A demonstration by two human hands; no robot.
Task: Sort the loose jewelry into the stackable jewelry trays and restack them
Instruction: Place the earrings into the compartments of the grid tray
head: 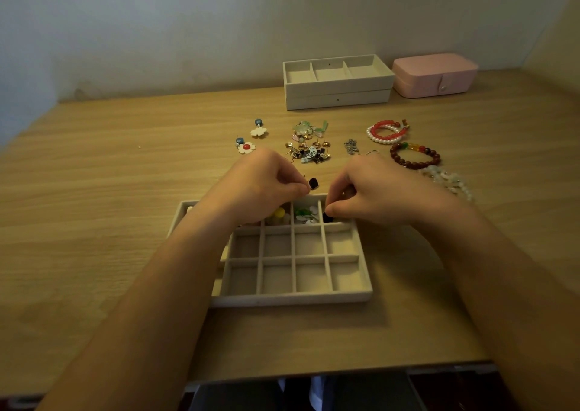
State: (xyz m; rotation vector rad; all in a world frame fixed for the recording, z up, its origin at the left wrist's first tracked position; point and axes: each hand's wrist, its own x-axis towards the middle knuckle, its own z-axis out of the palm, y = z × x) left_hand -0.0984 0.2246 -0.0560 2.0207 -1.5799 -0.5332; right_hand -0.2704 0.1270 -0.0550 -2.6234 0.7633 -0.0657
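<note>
Loose jewelry (309, 147) lies on our wooden bench (110, 191) beyond the divided tray (292, 297); our left hand (263, 181) pinches a black earring (314, 183); our right hand (370, 191) pinches a dark piece (328, 218) in the tray's far row; pale wall (157, 34) behind.

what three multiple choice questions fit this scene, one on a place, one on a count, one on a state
1. Where does the pink box sit relative to the stacked trays?
A. to their right
B. to their left
C. on top of them

2. How many compartments does the top tray of the stack show?
A. two
B. three
C. six

3. What is the left hand doing?
A. lying open and flat
B. curled, holding nothing
C. pinching a black earring

Answers:
1 A: the box stands just right of the stack, by the wall.
2 B: two dividers split it into three.
3 C: the earring sits at its fingertips, above the tray's far edge.
</note>
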